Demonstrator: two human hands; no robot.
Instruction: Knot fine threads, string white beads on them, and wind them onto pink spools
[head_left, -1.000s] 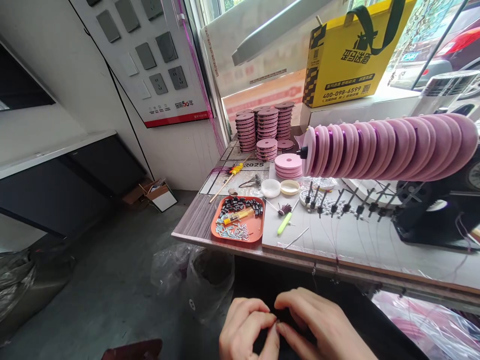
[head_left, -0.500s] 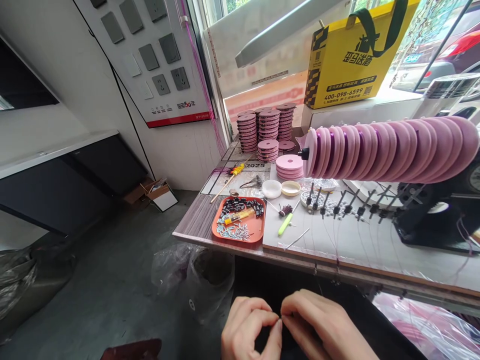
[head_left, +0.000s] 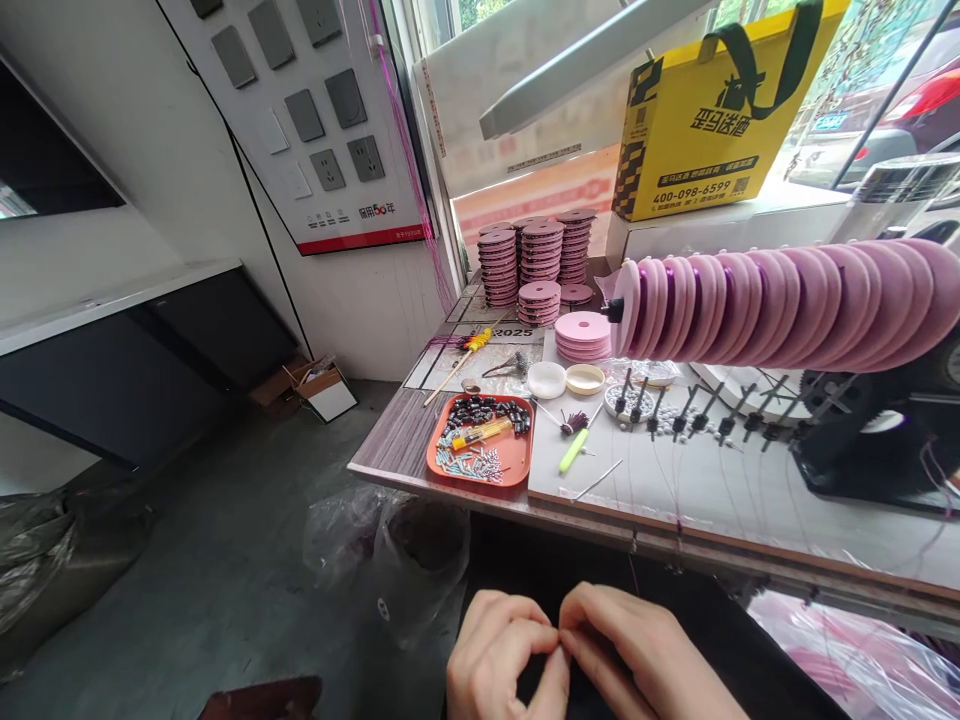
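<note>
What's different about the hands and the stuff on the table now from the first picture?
The right hand has brought its parted finger and thumb together, its grip meeting the fingertips of the left hand. Anything pinched there is too tiny to tell. The whole view slid slightly right. The square orange tray and row of round pink discs stayed put.

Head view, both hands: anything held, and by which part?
Can't be told. The left hand and right hand meet at the fingertips; anything between them is too small or hidden to make out.
</note>
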